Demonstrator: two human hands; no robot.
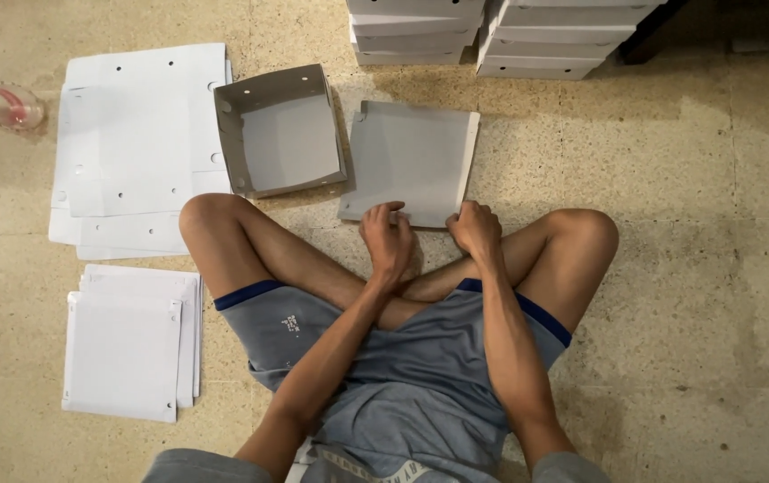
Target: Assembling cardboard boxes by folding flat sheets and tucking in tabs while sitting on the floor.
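Note:
I sit cross-legged on the floor. In front of my legs lies a grey cardboard box piece [411, 156], partly folded, with its right side flap turned up. My left hand [387, 237] rests on its near edge with fingers curled over the card. My right hand [475, 228] grips the near right corner. Left of it stands a folded open grey box tray [281, 134] with raised walls.
Flat white card blanks with punched holes lie in a stack [134, 134] at the left, and a smaller stack [129, 344] by my left knee. A clear plastic bottle [4, 105] lies far left. Finished white boxes [501, 36] are stacked at the top.

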